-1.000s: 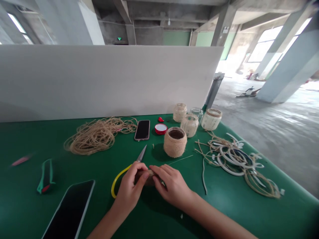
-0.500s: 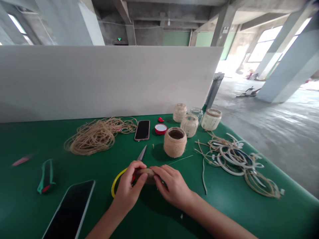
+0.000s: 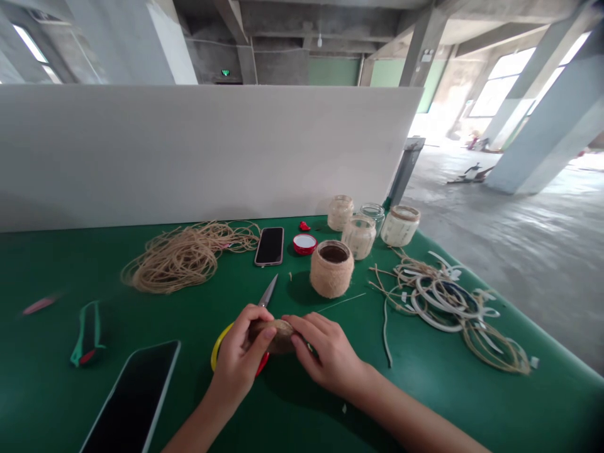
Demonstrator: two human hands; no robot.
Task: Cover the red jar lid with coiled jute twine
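Between both hands is a flat, round brown piece (image 3: 282,337), about as wide as a jar lid and covered in what looks like twine. My left hand (image 3: 244,346) pinches its left side, thumb on top and fingers behind. My right hand (image 3: 328,349) is closed on its right edge, with the fingertips partly hidden. Scissors (image 3: 268,291) with yellow and red handles lie partly under my left hand, blades pointing away. Just beyond my hands stands a twine-wrapped jar (image 3: 331,277), upright and open at the top.
Loose twine (image 3: 177,258) lies at left, beside a phone (image 3: 269,246) and a red-rimmed lid (image 3: 305,243). Several glass jars (image 3: 359,238) stand behind. Tangled cords (image 3: 443,302) lie right. A tablet-like device (image 3: 134,402) and a green-handled tool (image 3: 87,333) are at near left.
The brown piece has tilted, so more of its flat face shows. My left hand has shifted slightly left, and more of the scissors' red handle is visible. My right hand is nearly still.
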